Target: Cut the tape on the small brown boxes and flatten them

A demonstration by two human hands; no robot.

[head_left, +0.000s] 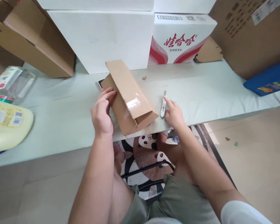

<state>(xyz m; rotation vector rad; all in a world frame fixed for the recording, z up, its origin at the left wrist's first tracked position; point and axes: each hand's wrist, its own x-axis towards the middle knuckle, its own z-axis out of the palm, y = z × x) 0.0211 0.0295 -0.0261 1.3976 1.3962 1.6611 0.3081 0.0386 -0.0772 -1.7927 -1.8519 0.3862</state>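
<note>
A small brown cardboard box [128,96] lies tilted on the cloth-covered table, its long flap raised and a strip of clear tape on it. My left hand [103,112] grips the box's left side with bent fingers. Just right of the box lies a white and grey utility knife [163,105]. My right hand [174,113] rests beside the knife, its index fingertip touching the upper part and the other fingers curled; it does not wrap round the handle. Behind the box, the dark corner of a flat object [100,82] shows; the rest is hidden.
White cartons [102,40] and a red-and-white carton [182,40] stand at the back. Left are a brown carton [42,40], a clear plastic container [16,82] and a yellow jug [9,124]. A blue package [268,79] stands right. A cardboard scrap [144,78] lies behind the box.
</note>
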